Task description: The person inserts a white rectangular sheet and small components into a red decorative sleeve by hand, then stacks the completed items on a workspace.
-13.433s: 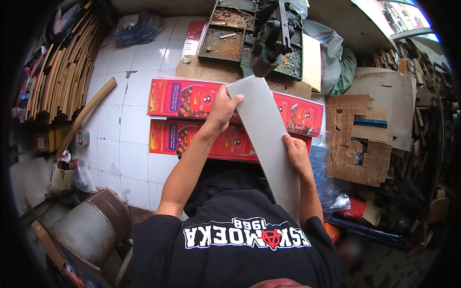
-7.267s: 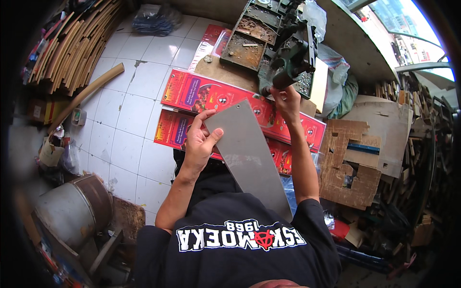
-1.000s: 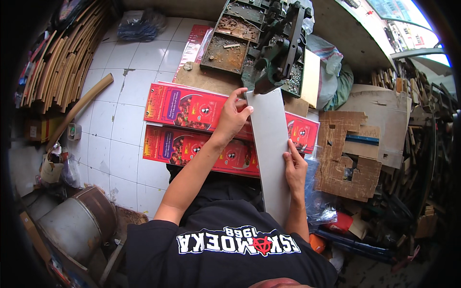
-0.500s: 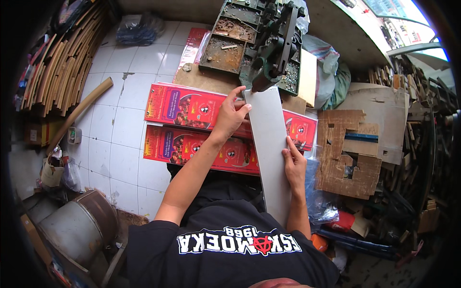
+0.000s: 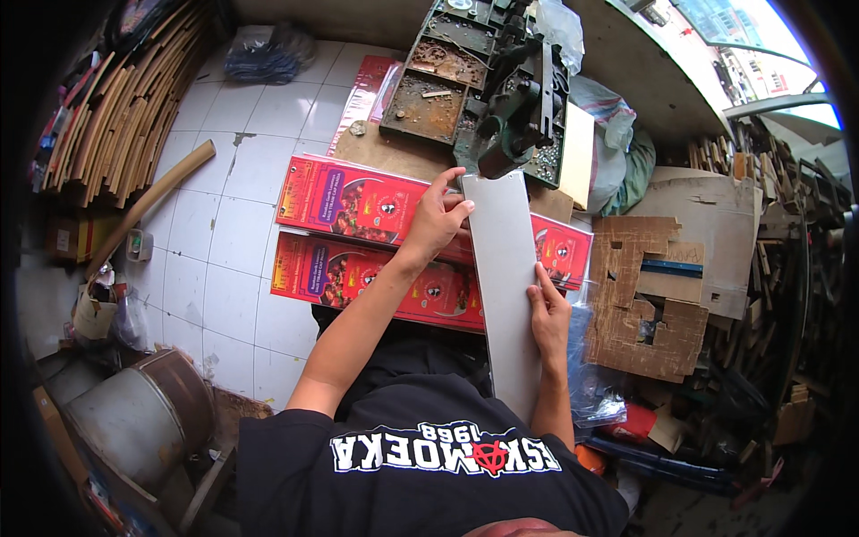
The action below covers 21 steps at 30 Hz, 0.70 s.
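A long pale grey flat panel (image 5: 506,259) runs from my body up to the dark green hand press (image 5: 510,134). Its far end lies beneath the press head, which hides the contact there. My left hand (image 5: 436,219) pinches the panel's left edge near that end, index finger stretched toward the corner. Lower down, my right hand (image 5: 548,313) grips the right edge with thumb and fingers. Under the panel lie two stacks of red printed sheets, an upper stack (image 5: 300,192) and a nearer stack (image 5: 295,268), partly covered by my left forearm.
Around the press is a compartmented metal tray (image 5: 416,112) with small metal bits. Cut brown cardboard (image 5: 617,313) lies at the right, beside plastic bags (image 5: 586,161). Stacked boards (image 5: 125,116), a curved tube (image 5: 170,201) and a metal drum (image 5: 134,421) stand at the left.
The view has shifted slightly. The press head and its lever appear a little lower and farther right in the picture. Both hands keep their hold on the panel.
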Available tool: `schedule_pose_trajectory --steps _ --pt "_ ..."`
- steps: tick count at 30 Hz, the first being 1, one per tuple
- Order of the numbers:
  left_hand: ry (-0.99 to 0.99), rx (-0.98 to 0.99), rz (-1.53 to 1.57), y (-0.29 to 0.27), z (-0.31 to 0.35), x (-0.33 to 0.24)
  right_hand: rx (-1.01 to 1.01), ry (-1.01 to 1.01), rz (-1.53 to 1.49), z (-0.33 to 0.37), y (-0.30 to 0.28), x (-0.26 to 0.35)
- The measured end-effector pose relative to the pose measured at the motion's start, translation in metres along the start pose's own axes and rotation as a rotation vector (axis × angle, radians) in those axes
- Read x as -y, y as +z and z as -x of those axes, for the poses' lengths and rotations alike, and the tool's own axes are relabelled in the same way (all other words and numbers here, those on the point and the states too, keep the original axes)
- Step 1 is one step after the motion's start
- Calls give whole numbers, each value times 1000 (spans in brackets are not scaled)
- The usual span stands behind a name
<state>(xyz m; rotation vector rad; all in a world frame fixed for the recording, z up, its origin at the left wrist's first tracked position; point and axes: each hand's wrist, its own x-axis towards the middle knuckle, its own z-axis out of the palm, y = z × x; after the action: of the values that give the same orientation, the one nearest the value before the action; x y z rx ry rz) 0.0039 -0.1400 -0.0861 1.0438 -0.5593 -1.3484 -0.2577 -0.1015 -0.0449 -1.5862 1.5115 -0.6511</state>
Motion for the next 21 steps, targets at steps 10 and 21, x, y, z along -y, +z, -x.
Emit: schedule_pose_trajectory --steps 10,21 --pt "-7 3 -21 1 0 -4 -8 -37 31 -1 -1 -3" --pt "19 -24 -22 2 -1 -4 -20 -20 34 -2 1 5"
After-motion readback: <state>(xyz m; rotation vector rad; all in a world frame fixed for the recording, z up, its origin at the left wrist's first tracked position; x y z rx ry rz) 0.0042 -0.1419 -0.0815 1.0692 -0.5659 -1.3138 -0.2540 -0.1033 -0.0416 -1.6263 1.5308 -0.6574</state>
